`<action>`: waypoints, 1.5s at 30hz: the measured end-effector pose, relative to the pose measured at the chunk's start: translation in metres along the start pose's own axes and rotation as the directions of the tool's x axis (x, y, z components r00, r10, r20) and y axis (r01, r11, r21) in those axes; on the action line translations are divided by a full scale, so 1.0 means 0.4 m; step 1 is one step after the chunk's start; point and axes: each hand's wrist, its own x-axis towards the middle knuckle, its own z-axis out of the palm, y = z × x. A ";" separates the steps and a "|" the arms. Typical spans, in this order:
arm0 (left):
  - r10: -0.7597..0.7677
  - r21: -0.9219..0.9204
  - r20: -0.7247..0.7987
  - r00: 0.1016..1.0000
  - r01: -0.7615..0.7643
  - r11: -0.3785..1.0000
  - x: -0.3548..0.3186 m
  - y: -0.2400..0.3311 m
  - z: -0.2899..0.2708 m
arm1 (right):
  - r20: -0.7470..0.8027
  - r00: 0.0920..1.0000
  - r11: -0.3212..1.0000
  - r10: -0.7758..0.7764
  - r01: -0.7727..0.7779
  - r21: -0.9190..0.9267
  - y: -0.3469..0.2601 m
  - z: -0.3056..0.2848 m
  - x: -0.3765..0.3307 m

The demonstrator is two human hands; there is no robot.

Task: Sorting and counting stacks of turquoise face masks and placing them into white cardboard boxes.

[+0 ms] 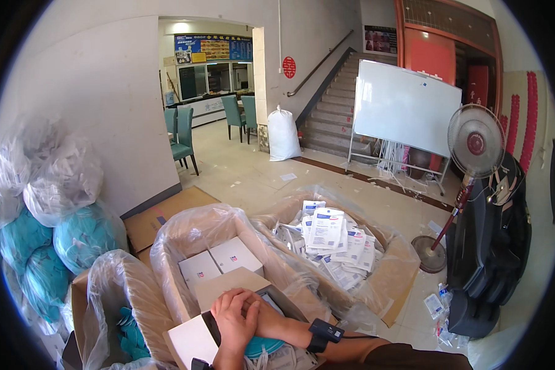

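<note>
My left hand (231, 317) and my right hand (270, 320) rest one over the other above an open white carton (191, 342) at the lower middle. The left hand lies on top, its fingers stretched across the right. Most of the right hand's fingers are hidden beneath it. Just below the hands, a flat teal piece (262, 346) and white packets (283, 357) show inside the carton. A black device (324, 333) with a cable is strapped to my right wrist.
Behind the carton stands a plastic-lined box with white cartons (233, 254). To its right, another lined box holds many white printed packets (327, 231). At left are bags of teal pieces (85, 240) and a box (120, 290). A fan (476, 145) and whiteboard (407, 108) stand farther right.
</note>
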 end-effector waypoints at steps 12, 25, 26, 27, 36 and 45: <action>-0.013 -0.008 0.004 1.000 0.013 1.000 0.000 0.001 0.002 | -0.007 0.997 0.992 0.077 -0.076 0.102 -0.033 -0.024 0.007; -0.013 -0.020 0.106 0.994 0.015 1.000 0.002 0.029 -0.041 | -0.028 0.996 0.996 -0.088 0.087 -0.034 0.010 0.009 0.003; -0.014 -0.016 0.104 0.994 0.015 1.000 -0.006 0.043 -0.062 | -0.029 0.995 0.995 -0.092 0.091 -0.032 0.002 0.005 0.003; -0.018 -0.075 0.073 0.997 0.024 0.997 -0.010 0.058 -0.078 | 0.012 0.993 0.983 -0.117 0.118 -0.143 -0.009 -0.014 0.004; -0.372 -0.461 0.043 0.927 0.349 0.816 -0.162 0.048 -0.116 | 0.557 0.829 0.993 0.051 0.018 -0.116 -0.076 -0.023 -0.009; -0.274 -0.376 0.025 0.961 0.263 0.888 -0.206 -0.030 -0.074 | 0.544 0.831 0.988 0.114 -0.036 -0.153 -0.038 0.002 -0.027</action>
